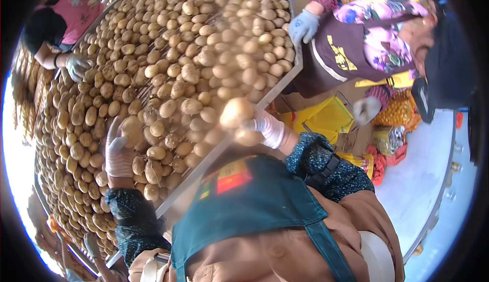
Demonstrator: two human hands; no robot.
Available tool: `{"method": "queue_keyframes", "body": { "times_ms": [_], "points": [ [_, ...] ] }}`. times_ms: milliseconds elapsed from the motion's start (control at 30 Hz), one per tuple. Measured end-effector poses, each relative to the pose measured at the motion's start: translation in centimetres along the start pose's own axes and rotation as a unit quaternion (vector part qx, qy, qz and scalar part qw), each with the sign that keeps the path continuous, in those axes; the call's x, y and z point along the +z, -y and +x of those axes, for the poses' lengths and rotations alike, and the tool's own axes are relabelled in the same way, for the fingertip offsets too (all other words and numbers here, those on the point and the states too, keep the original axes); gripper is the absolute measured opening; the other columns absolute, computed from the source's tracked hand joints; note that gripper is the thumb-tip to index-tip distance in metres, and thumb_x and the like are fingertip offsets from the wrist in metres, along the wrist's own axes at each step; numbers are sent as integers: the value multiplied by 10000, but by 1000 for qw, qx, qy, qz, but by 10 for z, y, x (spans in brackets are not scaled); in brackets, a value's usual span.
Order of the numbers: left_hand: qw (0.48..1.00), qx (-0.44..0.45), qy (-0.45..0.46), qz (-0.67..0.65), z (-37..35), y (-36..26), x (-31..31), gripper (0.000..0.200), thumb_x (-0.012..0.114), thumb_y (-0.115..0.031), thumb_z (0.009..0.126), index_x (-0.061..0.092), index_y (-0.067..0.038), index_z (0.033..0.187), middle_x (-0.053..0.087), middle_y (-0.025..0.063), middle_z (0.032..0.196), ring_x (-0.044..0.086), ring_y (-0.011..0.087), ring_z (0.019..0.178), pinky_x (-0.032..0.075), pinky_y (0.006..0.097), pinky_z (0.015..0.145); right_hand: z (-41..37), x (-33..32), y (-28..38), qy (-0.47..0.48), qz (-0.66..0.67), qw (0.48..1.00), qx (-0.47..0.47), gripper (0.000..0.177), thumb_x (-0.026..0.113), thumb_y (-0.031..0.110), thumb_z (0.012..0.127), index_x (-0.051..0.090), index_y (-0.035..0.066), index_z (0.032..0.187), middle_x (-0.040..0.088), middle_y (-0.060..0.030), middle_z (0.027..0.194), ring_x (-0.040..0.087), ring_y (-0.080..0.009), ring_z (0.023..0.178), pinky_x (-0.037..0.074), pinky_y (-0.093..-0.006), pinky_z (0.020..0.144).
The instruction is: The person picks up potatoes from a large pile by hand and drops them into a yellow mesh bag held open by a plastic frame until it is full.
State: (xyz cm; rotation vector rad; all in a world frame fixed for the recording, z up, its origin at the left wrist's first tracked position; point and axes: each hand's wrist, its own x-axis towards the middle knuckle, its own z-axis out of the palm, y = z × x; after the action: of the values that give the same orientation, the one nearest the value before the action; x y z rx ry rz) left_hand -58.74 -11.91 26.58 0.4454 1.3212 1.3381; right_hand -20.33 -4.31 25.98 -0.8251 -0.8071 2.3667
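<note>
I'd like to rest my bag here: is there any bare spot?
Hardly. The long metal sorting table is packed edge to edge with tan potatoes. The only bare patch is the pale grey floor beside the orange net sacks.

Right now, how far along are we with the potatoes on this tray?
Done: an orange net bag off to the right looks filled. In hand: the right hand has its fingers around one potato at the edge of the tray; the left hand rests on the potatoes. Left: most of it, since they cover the whole tray.
</note>
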Motion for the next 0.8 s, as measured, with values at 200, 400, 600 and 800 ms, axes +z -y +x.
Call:
{"method": "queue_keyframes", "body": {
  "times_ms": [200, 400, 600, 800],
  "points": [
    [945, -103, 158, -268, -19, 73, 126, 718, 613, -264, 812, 405, 29, 1434, 499, 219, 1375, 557, 352, 1202, 543, 437, 931, -70, -58, -26, -92, 4, 994, -52, 667, 819, 211, 747, 516, 47, 1317, 639, -68, 1122, 611, -145, 1019, 529, -281, 833],
    [906, -319, 168, -220, -21, 158, 206, 516, 603, -459, 927, 598, -66, 1261, 673, 198, 1126, 674, 298, 789, 536, 347, 537, -152, -121, -52, -109, 140, 983, -40, 433, 741, 223, 833, 555, 63, 1189, 616, -29, 989, 604, -117, 782, 501, -248, 636],
    [893, -402, 205, -6, -42, 232, 279, 428, 658, -403, 920, 567, -108, 1215, 670, 106, 990, 658, 288, 802, 523, 367, 550, -221, -163, -109, -379, 247, 891, -44, 385, 697, 203, 887, 551, 66, 1215, 646, -88, 994, 646, -198, 721, 566, -338, 624],
    [853, -265, 427, 139, -53, 324, 348, 542, 648, -421, 930, 492, -126, 1357, 620, 79, 1175, 619, 292, 1020, 547, 419, 760, -257, -239, -132, -467, 432, 760, -132, 374, 677, 240, 907, 551, 52, 1204, 656, -148, 1076, 653, -344, 924, 562, -520, 840]
  ]
}}
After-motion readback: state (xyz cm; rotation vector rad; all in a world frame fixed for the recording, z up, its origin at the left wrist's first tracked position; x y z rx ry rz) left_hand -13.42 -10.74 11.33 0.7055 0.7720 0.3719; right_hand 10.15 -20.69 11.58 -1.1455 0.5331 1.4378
